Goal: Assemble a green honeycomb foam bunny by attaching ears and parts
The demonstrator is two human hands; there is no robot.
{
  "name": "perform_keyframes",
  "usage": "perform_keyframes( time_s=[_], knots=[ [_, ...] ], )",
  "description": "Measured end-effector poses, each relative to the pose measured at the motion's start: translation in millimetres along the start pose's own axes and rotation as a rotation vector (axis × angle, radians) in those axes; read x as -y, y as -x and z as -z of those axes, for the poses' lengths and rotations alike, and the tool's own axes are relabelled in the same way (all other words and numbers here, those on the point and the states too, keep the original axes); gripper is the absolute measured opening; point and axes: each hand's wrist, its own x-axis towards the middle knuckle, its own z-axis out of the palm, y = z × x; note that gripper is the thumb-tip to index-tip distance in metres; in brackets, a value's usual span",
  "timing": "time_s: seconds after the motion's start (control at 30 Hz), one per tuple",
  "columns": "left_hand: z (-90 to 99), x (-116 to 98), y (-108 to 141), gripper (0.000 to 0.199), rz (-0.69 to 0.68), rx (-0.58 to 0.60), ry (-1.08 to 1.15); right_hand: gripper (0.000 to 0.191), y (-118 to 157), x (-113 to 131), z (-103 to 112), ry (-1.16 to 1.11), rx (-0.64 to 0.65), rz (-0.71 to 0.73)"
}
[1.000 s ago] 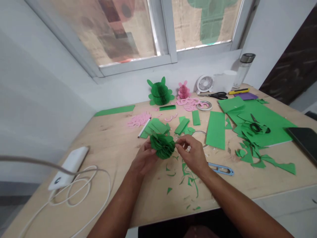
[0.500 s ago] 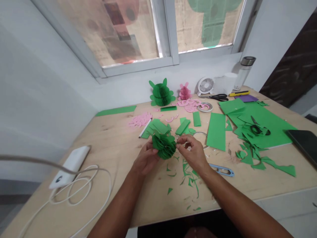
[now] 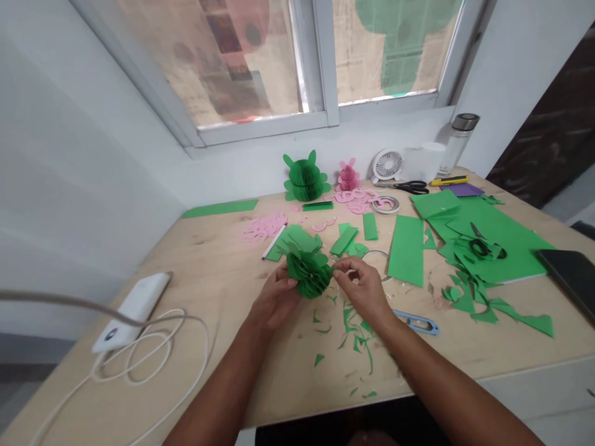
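Observation:
A round green paper honeycomb piece with petal-like edges is held above the table's middle. My left hand grips it from the left, thumb in front and fingers behind. My right hand pinches at its right edge, where a small green bit shows between thumb and forefinger. Behind it lie cut green sheets and a white pen. A finished-looking green honeycomb figure and a smaller pink one stand by the wall.
Green scraps and a light blue tool lie near the front. Black scissors rest on green paper at the right, beside a dark phone. At the left are a white power bank and a looped cable.
The camera view has shifted slightly. My right fingertips have moved a little at the right edge of the green paper piece; my left hand keeps its hold.

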Motion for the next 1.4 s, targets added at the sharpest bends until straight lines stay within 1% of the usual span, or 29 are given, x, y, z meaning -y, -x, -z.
perform_keyframes(
  time_s=[0.17,0.33,0.53,0.67,0.83,0.93,1.13,1.4],
  knots=[
    [-5.5,-2.6,0.4,0.033,-0.018,0.032,-0.008,0.011,0.5,0.4,-1.5,-0.04,-0.009,-0.068],
    [-4.1,-2.5,-0.3,0.031,-0.036,0.05,0.01,0.013,0.6,0.3,-2.0,-0.07,-0.005,-0.111],
    [-3.5,-3.3,-0.3,0.023,-0.044,0.054,0.044,0.014,-0.4,1.3,-2.0,-0.066,-0.004,-0.098],
    [-4.0,-4.6,-0.1,0.028,-0.046,0.053,0.055,0.015,0.6,4.1,-2.1,-0.062,-0.008,-0.091],
    [-1.8,-3.0,0.3,0.026,-0.019,0.023,0.046,0.013,1.3,3.5,-1.8,-0.049,-0.012,-0.088],
    [-2.9,-2.4,0.4,0.027,-0.018,0.03,0.042,0.012,0.6,0.4,-1.9,-0.063,-0.014,-0.093],
    [-7.3,-3.3,-0.5,0.025,-0.029,0.054,0.058,0.011,-0.5,-2.3,-2.4,-0.08,-0.022,-0.095],
    [-6.3,-3.0,-0.4,0.027,-0.006,0.057,0.067,0.011,-0.5,-2.9,-2.8,-0.085,-0.004,-0.103]
  ],
)
